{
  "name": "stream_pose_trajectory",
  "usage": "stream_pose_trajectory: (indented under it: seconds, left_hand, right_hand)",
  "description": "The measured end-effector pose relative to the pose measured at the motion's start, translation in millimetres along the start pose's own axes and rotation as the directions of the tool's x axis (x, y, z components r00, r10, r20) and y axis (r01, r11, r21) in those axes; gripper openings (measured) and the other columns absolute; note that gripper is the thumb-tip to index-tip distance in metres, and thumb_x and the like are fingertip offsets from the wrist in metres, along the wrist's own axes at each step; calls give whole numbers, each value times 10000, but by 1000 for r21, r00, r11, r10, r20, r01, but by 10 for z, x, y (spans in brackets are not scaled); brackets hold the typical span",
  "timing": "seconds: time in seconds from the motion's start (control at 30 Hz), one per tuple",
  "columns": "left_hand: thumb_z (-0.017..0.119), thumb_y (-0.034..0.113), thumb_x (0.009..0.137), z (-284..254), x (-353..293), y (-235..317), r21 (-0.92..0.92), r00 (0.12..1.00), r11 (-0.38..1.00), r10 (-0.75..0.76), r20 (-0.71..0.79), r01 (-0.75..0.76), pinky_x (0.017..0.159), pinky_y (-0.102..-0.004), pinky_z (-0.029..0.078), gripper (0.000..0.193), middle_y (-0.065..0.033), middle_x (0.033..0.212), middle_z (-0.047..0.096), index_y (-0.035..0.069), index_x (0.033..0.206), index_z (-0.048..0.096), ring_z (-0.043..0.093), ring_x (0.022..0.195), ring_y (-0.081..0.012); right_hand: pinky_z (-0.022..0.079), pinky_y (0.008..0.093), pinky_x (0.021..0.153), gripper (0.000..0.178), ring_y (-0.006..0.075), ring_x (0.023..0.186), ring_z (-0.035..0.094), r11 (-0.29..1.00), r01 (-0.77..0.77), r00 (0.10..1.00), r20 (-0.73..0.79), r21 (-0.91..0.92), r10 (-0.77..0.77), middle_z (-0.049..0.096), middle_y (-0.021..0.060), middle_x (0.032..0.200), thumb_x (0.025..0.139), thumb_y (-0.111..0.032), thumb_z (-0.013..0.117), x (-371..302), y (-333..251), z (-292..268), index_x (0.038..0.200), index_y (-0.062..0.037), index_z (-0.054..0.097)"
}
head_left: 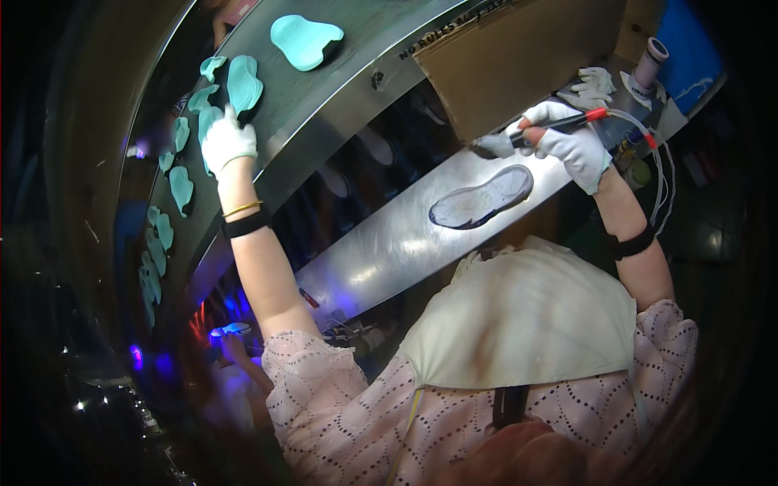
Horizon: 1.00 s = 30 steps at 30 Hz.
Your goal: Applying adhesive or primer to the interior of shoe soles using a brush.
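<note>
My left hand point(229, 144), in a white glove, reaches onto the dark belt point(369, 36) at the upper left. Its fingers close over a teal insole-shaped piece point(207, 121), partly hidden under the glove. Another teal piece point(244, 83) lies just beyond my fingertips. On the right, my gloved right hand point(571, 146), with bare fingertips showing, grips a black-handled brush point(559, 125) with red bands and thin tubes at its end. The pale bristles point left, above the metal shelf. Below the brush, a translucent shoe sole point(482, 198) with a dark edge lies on the metal shelf point(365, 259).
More teal pieces point(181, 190) trail along the belt. Behind the shelf stands a cardboard box point(519, 65). At the far right are spare white gloves point(594, 85) and a pinkish cylinder point(651, 61). Another person's arm point(243, 352) shows at the lower left, near blue light.
</note>
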State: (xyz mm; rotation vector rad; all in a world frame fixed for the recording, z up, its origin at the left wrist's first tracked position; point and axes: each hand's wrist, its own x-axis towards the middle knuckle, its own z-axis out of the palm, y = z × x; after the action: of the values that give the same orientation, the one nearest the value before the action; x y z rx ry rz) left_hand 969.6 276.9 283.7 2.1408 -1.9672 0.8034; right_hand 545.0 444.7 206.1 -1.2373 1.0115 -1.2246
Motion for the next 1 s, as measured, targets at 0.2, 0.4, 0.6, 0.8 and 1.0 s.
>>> stream_pose_trajectory:
  seconds: [0.2, 0.4, 0.6, 0.8, 1.0]
  left_hand:
    - [635, 198, 708, -42, -482, -144, -127, 981, 973, 193, 0, -192, 868, -386, 409, 491, -157, 1043, 604, 127, 1183, 536, 571, 955, -279]
    - [612, 214, 745, 360, -200, -272, -114, 914, 959, 208, -349, -261, 953, -412, 342, 482, -162, 1182, 532, 134, 1211, 519, 504, 1080, -299]
    - [643, 251, 715, -161, -507, 246, -140, 994, 989, -54, -95, 40, 981, -407, 295, 176, -90, 917, 637, 155, 856, 687, 580, 881, -260]
    - [518, 283, 888, -485, -1044, 20, -950, 940, -222, -309, -146, -221, 910, -363, 403, 269, -49, 883, 604, 26, 869, 595, 574, 901, -186]
    - [465, 214, 839, -813, -1374, 156, -289, 968, -956, 126, -219, 59, 650, -288, 364, 235, 15, 636, 447, 132, 619, 478, 414, 628, -123]
  right_hand:
    - [474, 268, 820, 171, 161, 905, 599, 996, -68, 990, 118, -65, 75, 633, 98, 954, 760, 31, 640, 46, 92, 113, 916, -23, 595]
    - [479, 237, 737, 179, 120, 801, 603, 989, -139, 953, 278, 43, 122, 636, 57, 889, 770, -51, 680, 128, 108, 438, 926, -38, 595]
    - [476, 264, 778, 196, 143, 847, 601, 983, -163, 954, 268, 88, 134, 635, 67, 917, 749, 4, 662, -47, 219, 227, 930, -35, 598]
    - [471, 251, 763, 189, 124, 858, 591, 942, -150, 988, 80, 302, 131, 620, 62, 947, 791, -64, 649, -85, 465, -139, 968, -47, 587]
    - [453, 223, 705, 166, 120, 834, 599, 918, -84, 991, -68, 388, 119, 619, 44, 919, 811, -122, 632, -242, 249, -77, 962, -84, 574]
